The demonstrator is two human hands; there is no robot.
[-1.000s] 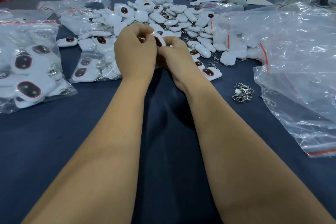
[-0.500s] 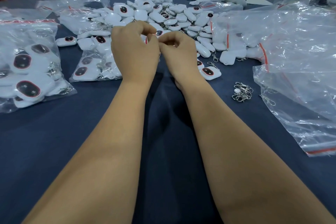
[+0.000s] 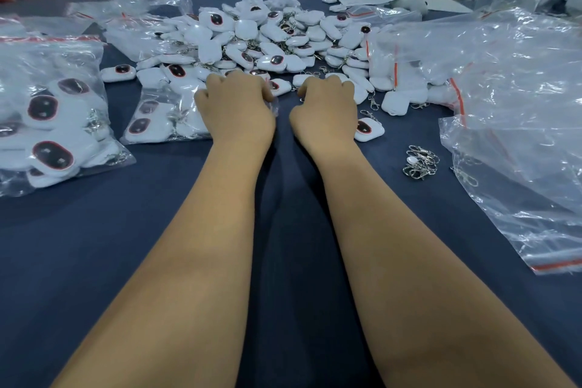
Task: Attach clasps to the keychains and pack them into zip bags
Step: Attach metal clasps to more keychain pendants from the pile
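Blue cloth covers our worktop (image 3: 157, 261), and we curl both the left hand (image 3: 234, 110) and right hand (image 3: 321, 110) by the keychains (image 3: 252, 38), maybe holding one we can't see, so a tiny clasp could slip.

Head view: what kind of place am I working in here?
Probably a small packing workshop: a heap of white keychains on a cloth-covered table, filled zip bags, and a loose pile of metal clasps.
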